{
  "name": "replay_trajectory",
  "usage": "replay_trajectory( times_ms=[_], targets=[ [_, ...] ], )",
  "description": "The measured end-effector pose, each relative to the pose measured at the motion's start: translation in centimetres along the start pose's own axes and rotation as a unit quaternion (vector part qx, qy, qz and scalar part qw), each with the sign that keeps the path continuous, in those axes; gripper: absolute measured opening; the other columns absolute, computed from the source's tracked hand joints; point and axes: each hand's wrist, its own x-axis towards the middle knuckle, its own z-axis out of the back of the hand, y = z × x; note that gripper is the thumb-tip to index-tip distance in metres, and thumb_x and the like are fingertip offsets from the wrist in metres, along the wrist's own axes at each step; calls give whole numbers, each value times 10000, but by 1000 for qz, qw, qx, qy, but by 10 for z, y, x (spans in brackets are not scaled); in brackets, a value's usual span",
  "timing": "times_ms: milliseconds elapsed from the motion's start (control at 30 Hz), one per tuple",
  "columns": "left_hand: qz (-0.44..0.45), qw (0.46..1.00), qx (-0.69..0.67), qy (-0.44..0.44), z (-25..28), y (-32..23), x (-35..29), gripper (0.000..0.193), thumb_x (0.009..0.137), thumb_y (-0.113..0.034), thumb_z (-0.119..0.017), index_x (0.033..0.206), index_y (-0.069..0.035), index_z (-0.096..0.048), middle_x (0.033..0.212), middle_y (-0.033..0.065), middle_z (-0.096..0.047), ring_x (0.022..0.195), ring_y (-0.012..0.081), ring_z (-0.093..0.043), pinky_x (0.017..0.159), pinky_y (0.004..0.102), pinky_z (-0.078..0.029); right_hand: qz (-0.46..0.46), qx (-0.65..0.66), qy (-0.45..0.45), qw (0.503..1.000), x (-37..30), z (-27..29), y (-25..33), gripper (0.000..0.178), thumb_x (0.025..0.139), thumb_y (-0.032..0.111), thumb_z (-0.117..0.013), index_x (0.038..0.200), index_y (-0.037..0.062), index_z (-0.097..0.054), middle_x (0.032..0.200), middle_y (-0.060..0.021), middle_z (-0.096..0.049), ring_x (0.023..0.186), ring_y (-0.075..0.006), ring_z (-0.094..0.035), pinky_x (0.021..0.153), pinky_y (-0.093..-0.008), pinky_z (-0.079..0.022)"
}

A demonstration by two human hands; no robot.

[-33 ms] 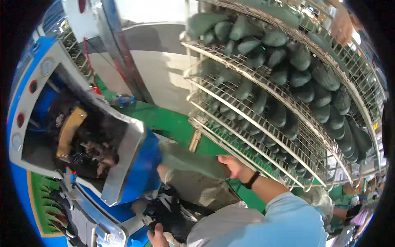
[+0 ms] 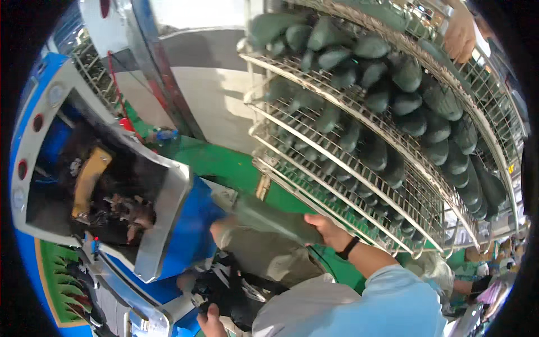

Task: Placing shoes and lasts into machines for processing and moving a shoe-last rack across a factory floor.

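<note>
My right hand (image 2: 331, 232) grips one end of a long dark green shoe last (image 2: 275, 216), its thumb on top; the far end is blurred by motion. The last is above my lap, beside the wire rack. Low in the view, my left hand (image 2: 212, 322) is closed at the edge of a black piece (image 2: 224, 295) on my lap that looks like a shoe upper. Its thumb presses against the piece, and the other fingers are partly hidden.
A white wire rack (image 2: 331, 151) on my right carries many dark green lasts (image 2: 407, 73). Another person's hand (image 2: 460, 36) rests at its top. On my left stands a blue and grey machine (image 2: 182, 185) with a dark opening and a tan strip (image 2: 90, 180). The floor (image 2: 216, 160) is green.
My view has shifted slightly, so the machine and rack sit a little further left. The last has moved slightly with my right hand. The other person's hand on the rack has moved a little lower.
</note>
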Motion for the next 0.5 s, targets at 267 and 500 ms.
replay_trajectory(
  times_ms=[267, 500],
  targets=[
    [-93, 924, 364, 65, -70, -30, 15, 377, 890, -320, -726, 990, 42, -689, 876, 121, -724, 799, 252, -648, 755, 385, -516, -40, 553, -227, 801, -45, 222, -127, 498, 918, 584, -647, 823, 102, -574, 658, -47, -564, 501, -138, -509, 410, -267, -363],
    [-244, 821, 516, -25, -99, -62, 22, 390, 816, -376, -765, 932, -8, -708, 822, 203, -718, 794, 412, -696, 717, 450, -561, 34, 602, -86, 793, 59, 246, -175, 511, 902, 604, -628, 813, 103, -588, 676, -31, -584, 499, -134, -516, 412, -271, -416]
  ],
)
